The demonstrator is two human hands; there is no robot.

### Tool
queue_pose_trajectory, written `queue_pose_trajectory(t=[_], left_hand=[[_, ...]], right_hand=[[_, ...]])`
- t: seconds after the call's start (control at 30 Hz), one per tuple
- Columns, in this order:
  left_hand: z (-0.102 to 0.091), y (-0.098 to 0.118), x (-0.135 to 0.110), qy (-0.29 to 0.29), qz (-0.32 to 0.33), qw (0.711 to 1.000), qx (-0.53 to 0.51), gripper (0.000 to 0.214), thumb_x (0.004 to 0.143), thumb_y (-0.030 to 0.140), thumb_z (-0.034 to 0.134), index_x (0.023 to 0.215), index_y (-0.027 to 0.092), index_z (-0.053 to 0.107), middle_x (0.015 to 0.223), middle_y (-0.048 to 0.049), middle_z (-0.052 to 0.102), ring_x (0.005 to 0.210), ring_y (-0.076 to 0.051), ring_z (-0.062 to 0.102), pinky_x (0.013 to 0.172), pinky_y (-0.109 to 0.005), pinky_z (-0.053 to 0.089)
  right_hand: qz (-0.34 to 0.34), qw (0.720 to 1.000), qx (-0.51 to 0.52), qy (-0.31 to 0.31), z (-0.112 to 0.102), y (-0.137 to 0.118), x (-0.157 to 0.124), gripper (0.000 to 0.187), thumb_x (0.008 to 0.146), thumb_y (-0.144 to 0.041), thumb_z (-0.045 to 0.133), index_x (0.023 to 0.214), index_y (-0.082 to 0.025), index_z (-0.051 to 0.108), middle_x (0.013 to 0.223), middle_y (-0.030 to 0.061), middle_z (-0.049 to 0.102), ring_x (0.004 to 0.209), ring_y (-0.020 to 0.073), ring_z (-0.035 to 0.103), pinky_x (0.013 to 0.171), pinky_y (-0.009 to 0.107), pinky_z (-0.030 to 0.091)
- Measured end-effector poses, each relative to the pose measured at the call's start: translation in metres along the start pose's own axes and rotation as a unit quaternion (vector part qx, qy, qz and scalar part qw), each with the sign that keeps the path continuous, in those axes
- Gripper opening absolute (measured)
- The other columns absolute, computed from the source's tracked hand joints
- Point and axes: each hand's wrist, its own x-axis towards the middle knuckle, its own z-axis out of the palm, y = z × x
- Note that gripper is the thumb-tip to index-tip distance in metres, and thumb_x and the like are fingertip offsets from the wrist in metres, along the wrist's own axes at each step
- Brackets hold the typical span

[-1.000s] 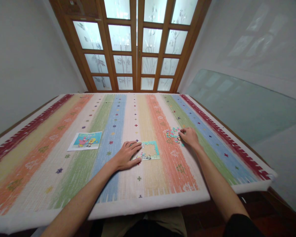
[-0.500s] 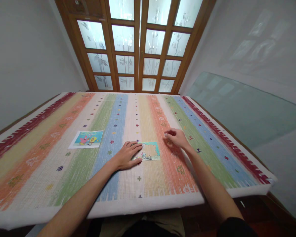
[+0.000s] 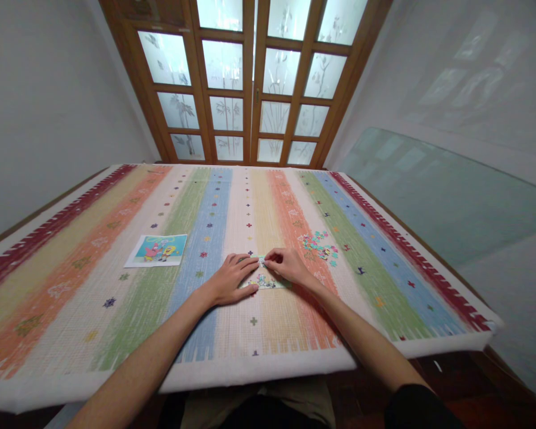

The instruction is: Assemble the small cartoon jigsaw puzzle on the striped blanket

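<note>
A small, partly assembled jigsaw puzzle (image 3: 267,283) lies on the cloth near the front middle. My left hand (image 3: 232,280) rests open on its left side, fingers stretched out over the border. At the puzzle's upper edge, my right hand (image 3: 288,265) has its thumb and fingertips pinched on a small jigsaw piece, mostly hidden by the fingers. That same hand covers the puzzle's upper right part. Beyond it and to the right, several loose jigsaw pieces (image 3: 322,247) in teal, pink and yellow are scattered in a pile.
A printed cartoon picture (image 3: 158,250) lies flat to the left. The striped tablecloth (image 3: 232,333) covers the wide table. Behind the table stand wooden doors (image 3: 252,89) with frosted panes, and a glass panel (image 3: 446,185) leans along the right wall.
My right hand has moved left from beside the loose pieces to the puzzle's upper edge, uncovering the pile. My left hand has stayed in place.
</note>
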Motion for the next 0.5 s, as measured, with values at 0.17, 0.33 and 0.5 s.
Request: queue_pose_trajectory(t=[0.17,0.33,0.5], left_hand=[[0.0017,-0.0011,0.0003,-0.002,0.001,1.000,0.001,0.054,0.100,0.048,0.056,0.145,0.018,0.054,0.146,-0.0135,0.059,0.136,-0.035,0.048,0.113,-0.056,0.036],[0.0022,-0.0012,-0.0002,-0.001,0.000,1.000,0.002,0.054,0.100,0.049,0.056,0.145,0.019,0.055,0.146,-0.0133,0.060,0.135,-0.035,0.049,0.113,-0.056,0.036],[0.0021,-0.0015,-0.0002,0.002,0.002,1.000,-0.001,0.054,0.100,0.048,0.057,0.145,0.020,0.056,0.145,-0.0135,0.060,0.136,-0.035,0.049,0.113,-0.056,0.036]], right_hand=[[-0.041,0.993,-0.112,0.025,-0.0002,-0.0019,-0.0006,0.004,0.081,-0.016,0.073,0.078,-0.016,0.075,0.077,0.0047,0.071,0.072,0.0164,0.060,0.072,0.029,0.045],[-0.073,0.987,-0.142,0.019,-0.0005,-0.0038,-0.0028,0.005,0.084,-0.015,0.072,0.083,-0.017,0.077,0.077,0.0031,0.063,0.078,0.0181,0.059,0.076,0.030,0.044],[-0.070,0.983,-0.167,0.009,0.0009,-0.0037,-0.0038,0.008,0.087,-0.016,0.070,0.084,-0.016,0.078,0.079,0.0039,0.062,0.083,0.0196,0.059,0.079,0.031,0.043]])
